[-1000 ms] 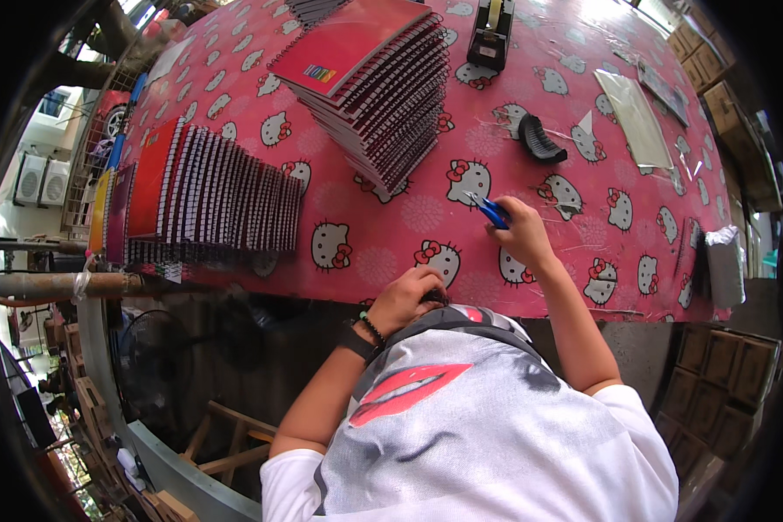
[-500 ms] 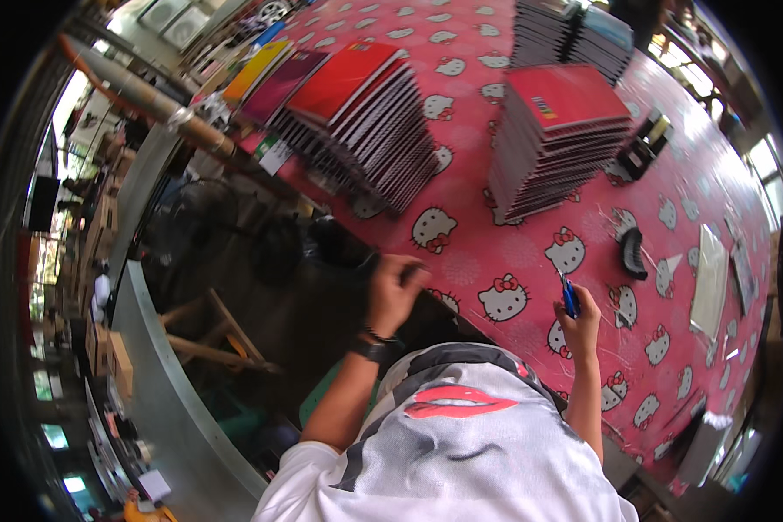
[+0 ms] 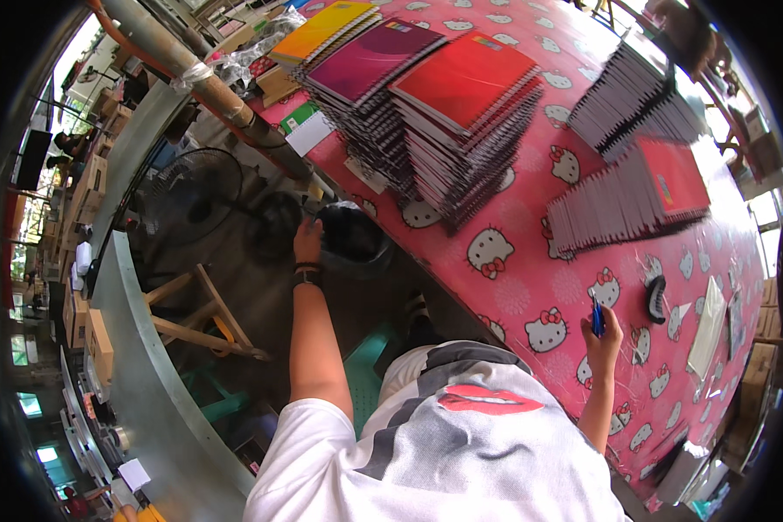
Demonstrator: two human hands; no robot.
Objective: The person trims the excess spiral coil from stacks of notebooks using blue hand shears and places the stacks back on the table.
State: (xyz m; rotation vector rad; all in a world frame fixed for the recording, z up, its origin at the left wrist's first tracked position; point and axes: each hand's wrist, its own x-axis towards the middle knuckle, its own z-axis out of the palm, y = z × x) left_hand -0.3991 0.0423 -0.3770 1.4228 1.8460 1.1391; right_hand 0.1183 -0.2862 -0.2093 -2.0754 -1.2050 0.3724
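Note:
My left hand (image 3: 307, 241), with a dark band at the wrist, reaches out beside a bin lined with a dark bag (image 3: 354, 233), below the table's edge. Its fingers look loosely apart, though foreshortened, and I make out nothing in them. My right hand (image 3: 605, 329) is closed around a small blue-handled tool (image 3: 598, 318) with a thin metal tip, over the table (image 3: 513, 298) with its pink cat-print cover. Ahead stand stacks of spiral notebooks with red (image 3: 474, 83), purple (image 3: 378, 56) and yellow (image 3: 329, 30) covers. To the right, another red-covered stack (image 3: 670, 178) leans over.
Past the leaning stack are more notebooks (image 3: 626, 96). A black curved object (image 3: 655, 298) and a clear plastic packet (image 3: 705, 335) lie at the right. A pipe post (image 3: 235, 113) rises at the table's left corner. On the floor side are a fan (image 3: 196, 196), a wooden stand (image 3: 209, 313) and a green stool (image 3: 370, 370).
My left hand has moved from the table's edge out to the left, by the bin. My right hand still holds the blue tool. The view has turned left, so the stacks appear farther right.

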